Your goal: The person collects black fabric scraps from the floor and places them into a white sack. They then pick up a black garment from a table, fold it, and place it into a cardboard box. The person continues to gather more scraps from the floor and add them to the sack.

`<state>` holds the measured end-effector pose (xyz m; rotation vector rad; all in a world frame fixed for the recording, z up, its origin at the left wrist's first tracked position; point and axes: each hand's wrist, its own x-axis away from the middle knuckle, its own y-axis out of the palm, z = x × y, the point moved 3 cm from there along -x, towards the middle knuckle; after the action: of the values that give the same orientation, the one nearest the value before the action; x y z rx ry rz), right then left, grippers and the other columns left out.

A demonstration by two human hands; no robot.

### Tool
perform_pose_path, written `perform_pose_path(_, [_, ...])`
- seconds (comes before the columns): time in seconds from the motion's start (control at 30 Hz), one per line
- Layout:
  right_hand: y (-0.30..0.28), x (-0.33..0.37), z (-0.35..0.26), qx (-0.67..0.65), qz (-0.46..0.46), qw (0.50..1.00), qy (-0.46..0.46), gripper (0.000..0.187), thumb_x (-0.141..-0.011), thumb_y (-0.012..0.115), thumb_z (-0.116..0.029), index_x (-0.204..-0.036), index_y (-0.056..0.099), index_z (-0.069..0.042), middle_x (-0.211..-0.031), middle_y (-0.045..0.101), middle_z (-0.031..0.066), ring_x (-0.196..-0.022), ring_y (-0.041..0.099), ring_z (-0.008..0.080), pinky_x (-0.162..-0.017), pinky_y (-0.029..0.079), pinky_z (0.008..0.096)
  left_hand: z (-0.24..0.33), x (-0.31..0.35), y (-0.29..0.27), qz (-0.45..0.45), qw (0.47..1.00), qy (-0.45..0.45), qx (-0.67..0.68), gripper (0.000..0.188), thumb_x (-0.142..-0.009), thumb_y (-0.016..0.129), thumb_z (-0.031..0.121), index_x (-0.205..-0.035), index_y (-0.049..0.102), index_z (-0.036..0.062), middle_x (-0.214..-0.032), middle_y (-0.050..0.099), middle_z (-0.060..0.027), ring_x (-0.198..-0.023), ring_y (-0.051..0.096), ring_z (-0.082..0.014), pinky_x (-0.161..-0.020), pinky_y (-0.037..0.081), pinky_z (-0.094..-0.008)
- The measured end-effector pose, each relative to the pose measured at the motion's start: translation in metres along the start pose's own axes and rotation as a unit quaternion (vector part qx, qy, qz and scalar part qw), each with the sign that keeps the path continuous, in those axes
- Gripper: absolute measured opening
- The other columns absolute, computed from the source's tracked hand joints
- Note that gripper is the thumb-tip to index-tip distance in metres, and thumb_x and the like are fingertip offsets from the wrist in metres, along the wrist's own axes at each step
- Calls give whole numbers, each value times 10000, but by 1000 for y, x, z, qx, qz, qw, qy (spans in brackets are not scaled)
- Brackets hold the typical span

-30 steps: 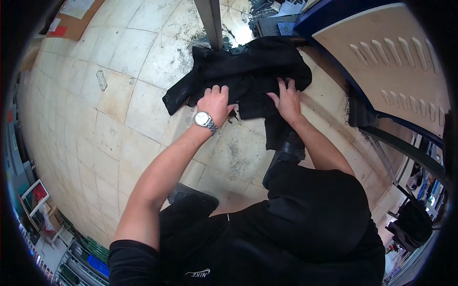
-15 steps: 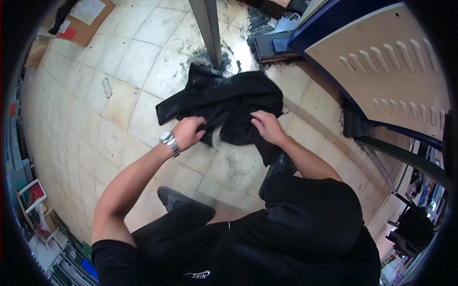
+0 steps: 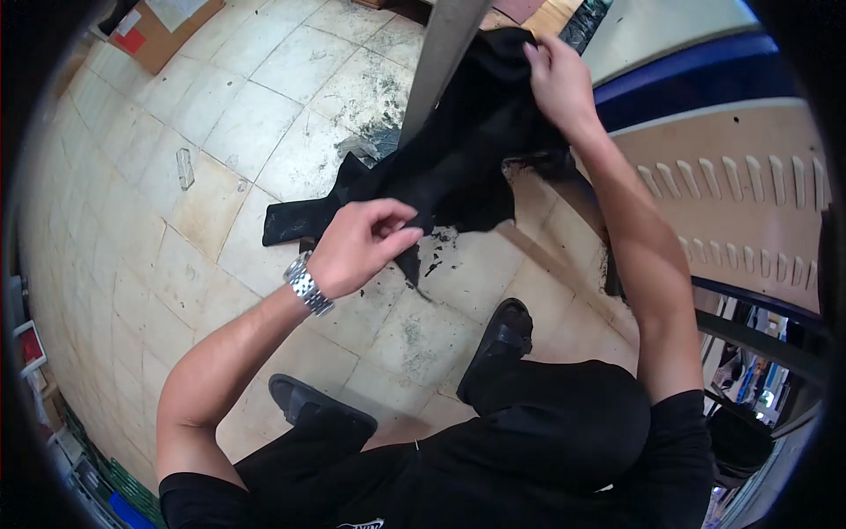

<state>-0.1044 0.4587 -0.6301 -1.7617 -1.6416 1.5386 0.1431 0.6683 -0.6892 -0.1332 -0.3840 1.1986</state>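
My right hand is closed on the upper edge of a large, limp black piece of leather or cloth. The piece is lifted at the far right and slopes down toward the floor. My left hand, with a metal watch at the wrist, hovers at its near left edge. The left fingers are curled, with a gap to the thumb and nothing visible between them. More black material lies beneath, with a flat end sticking out to the left. Small black scraps lie on the tiles below.
A metal post stands just behind the black piece. On the right is a cream and blue metal cabinet with louvred slots. A cardboard box sits at the far left. A small clear object lies on the tiled floor.
My right hand has moved far and up to the right, raising one edge of the black piece and spreading it. My left hand has shifted slightly right. Scraps on the floor have come into sight.
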Motion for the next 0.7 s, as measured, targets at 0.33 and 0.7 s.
perform_pose_path(0.33, [149,-37,129,330,-111,903,-252,283,-860,557,-170,-1079,697,-58,-1083,662,123,-1085,627,311,-850,497,516,-21,-48,41,37,994,84,64,349,-890,747,208,-1154,674,-9,-908,677,-115,-782,676,-177,-732,543,-306])
perform_pose_path(0.7, [163,-11,118,369,-380,842,98,231,-954,559,-198,-1081,678,-46,-1078,700,203,-1085,661,373,-917,529,488,-165,122,-100,0,967,-238,-87,264,-934,684,192,-1118,686,3,-995,728,-153,-837,695,-253,-771,552,-343])
